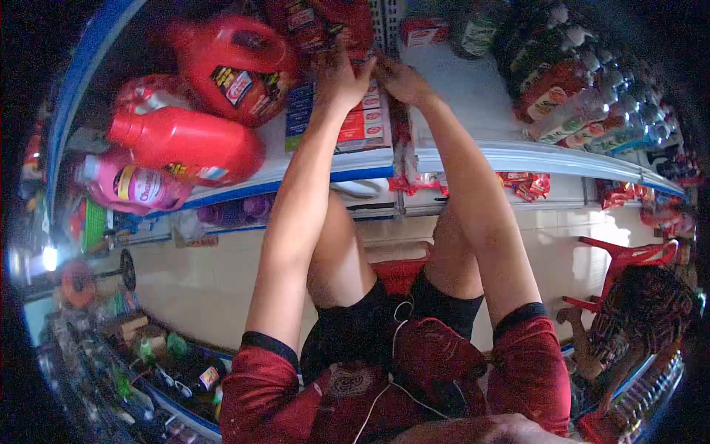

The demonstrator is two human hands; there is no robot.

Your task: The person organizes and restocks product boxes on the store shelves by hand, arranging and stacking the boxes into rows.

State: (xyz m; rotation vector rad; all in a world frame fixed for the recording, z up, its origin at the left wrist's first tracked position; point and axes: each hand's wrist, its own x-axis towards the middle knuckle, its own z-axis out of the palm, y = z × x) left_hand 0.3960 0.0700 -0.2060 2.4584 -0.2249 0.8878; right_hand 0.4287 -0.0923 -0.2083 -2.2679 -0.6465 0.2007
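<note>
Both my hands reach to the back of a shelf and nearly meet. My left hand (pixel 345 83) is bent at the bottom edge of some red packets (pixel 353 28) with dark labels, its thumb towards the other hand. Curled fingers of my right hand (pixel 404 81) come close to that thumb. What either hand pinches is too small and blurred to make out. Below my left hand lie white-and-red boxes (pixel 366 122) and blue boxes (pixel 299 111). Left of it stands a large red jug (pixel 237 70), with another red jug (pixel 188 144) lying in front.
A pink bottle (pixel 137 185) lies at the left shelf end. Several clear and coloured bottles (pixel 569 115) fill the right shelf, near a small red box (pixel 424 32). Red packets (pixel 526 185) sit lower down. A red stool (pixel 621 266) and another person (pixel 636 318) are at the right.
</note>
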